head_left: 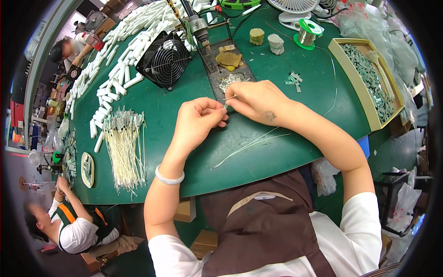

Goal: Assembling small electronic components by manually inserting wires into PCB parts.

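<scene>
Just before the black fan (164, 60), our left hand (198, 121) and right hand (258, 101) both pinch a thin white wire (251, 144). It looks light and limp; we judge it best held near its tip.

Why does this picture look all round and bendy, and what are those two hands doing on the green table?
The picture comes from a little camera worn on a person's head, looking down. Its lens sees very wide, so straight edges bend near the rim. The two bare hands belong to that person. The left hand and the right hand meet in the middle and pinch a thin white wire that trails across the green table; the right fingers also hold a fine straw-coloured strand. What sits at the wire's tip is too small to tell. On the left lies a bundle of thin white wires and many white tubes. Behind the hands stand a small black fan and a soldering stand. On the right are a spool of solder wire and a tray of small green parts. Other people work nearby.
</scene>
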`<control>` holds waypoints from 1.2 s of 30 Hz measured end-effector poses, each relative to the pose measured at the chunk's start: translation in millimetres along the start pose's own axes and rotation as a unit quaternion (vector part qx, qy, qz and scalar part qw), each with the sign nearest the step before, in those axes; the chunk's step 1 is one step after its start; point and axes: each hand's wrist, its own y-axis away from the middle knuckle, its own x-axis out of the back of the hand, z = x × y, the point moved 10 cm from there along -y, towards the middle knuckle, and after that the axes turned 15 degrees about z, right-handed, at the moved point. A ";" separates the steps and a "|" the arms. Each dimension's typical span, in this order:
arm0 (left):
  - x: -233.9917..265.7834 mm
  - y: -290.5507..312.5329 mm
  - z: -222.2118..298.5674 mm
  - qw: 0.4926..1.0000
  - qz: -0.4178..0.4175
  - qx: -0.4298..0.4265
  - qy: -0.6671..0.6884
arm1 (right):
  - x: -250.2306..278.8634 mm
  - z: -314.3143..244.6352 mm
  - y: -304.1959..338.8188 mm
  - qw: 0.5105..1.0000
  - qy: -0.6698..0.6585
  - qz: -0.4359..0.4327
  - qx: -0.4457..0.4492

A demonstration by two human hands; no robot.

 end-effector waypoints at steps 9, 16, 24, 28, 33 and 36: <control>3.5 -0.8 5.3 0.999 0.034 -0.030 0.006 | -18.3 41.2 6.2 0.953 -0.214 -0.005 -0.216; 2.2 -3.3 7.3 0.998 0.045 -0.033 0.002 | -21.3 38.9 5.1 0.954 -0.205 -0.020 -0.217; 8.3 -23.1 13.0 0.993 0.090 -0.041 0.071 | -3.5 41.0 -7.5 0.957 -0.200 0.064 -0.199; 3.4 -34.7 24.2 0.994 0.090 -0.053 0.044 | 11.0 46.4 -13.2 0.956 -0.207 0.116 -0.172; 8.0 -42.8 25.4 0.989 0.120 -0.056 0.069 | 16.5 46.3 -17.5 0.960 -0.189 0.144 -0.144; 7.9 -43.9 26.6 0.987 0.128 -0.061 0.081 | 18.8 47.6 -18.1 0.959 -0.190 0.158 -0.138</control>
